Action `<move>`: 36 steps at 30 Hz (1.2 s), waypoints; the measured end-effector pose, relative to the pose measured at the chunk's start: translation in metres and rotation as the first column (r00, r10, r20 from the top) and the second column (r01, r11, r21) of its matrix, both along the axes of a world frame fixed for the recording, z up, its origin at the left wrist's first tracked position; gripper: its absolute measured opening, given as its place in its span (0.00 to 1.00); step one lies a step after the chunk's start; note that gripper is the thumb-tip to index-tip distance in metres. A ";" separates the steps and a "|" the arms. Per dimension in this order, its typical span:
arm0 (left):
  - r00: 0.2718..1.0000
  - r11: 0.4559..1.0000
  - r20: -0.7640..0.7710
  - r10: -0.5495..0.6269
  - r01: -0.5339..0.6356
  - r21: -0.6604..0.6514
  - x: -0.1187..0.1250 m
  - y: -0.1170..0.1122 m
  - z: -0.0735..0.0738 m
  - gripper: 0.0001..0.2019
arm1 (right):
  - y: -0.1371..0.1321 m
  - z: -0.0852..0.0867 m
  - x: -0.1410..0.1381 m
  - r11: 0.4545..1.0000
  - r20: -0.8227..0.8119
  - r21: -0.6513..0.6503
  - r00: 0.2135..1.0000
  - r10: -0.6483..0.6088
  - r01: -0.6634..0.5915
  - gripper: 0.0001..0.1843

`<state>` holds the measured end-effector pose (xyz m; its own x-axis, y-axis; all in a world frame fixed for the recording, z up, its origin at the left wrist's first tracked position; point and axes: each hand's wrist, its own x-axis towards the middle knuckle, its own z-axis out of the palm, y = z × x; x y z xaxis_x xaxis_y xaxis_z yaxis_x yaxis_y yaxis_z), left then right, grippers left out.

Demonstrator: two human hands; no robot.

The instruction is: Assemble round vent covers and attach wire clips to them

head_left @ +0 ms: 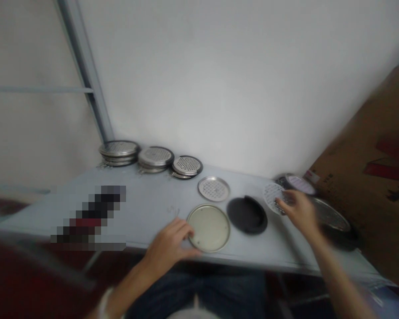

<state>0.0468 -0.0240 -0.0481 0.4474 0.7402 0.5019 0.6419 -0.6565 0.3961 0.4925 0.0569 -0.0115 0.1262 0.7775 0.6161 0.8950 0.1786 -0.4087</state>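
Pale metal lid sits on a grey table, left hand spread wide with fingertips at its rim, right hand curled narrowly over a white perforated disc, grip too blurred to tell.

Bare hands, white band on left wrist, dark blue jeans

Narrow gap between black round lid and pale metal disc, cardboard box walling off the right
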 end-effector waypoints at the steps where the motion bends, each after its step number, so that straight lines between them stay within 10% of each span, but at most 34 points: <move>1: 1.000 1.000 -0.010 -0.024 0.023 -0.012 0.000 0.000 0.000 0.24 | -0.005 0.005 -0.013 0.998 -0.021 -0.004 0.998 0.056 -0.056 0.24; 7: 1.000 1.000 -0.027 0.000 0.000 -0.010 0.000 -0.001 0.001 0.24 | -0.037 0.013 -0.117 0.890 0.081 -0.159 0.893 0.443 -0.427 0.18; 13: 0.998 0.998 -0.003 0.064 -0.064 0.001 0.002 -0.003 0.000 0.14 | -0.038 0.008 -0.179 0.831 0.201 -0.411 0.852 0.483 -0.375 0.14; 36: 0.999 0.996 -0.014 0.030 -0.031 -0.089 0.002 -0.004 0.003 0.16 | -0.033 0.005 -0.204 0.736 0.176 -0.553 0.808 0.563 -0.392 0.14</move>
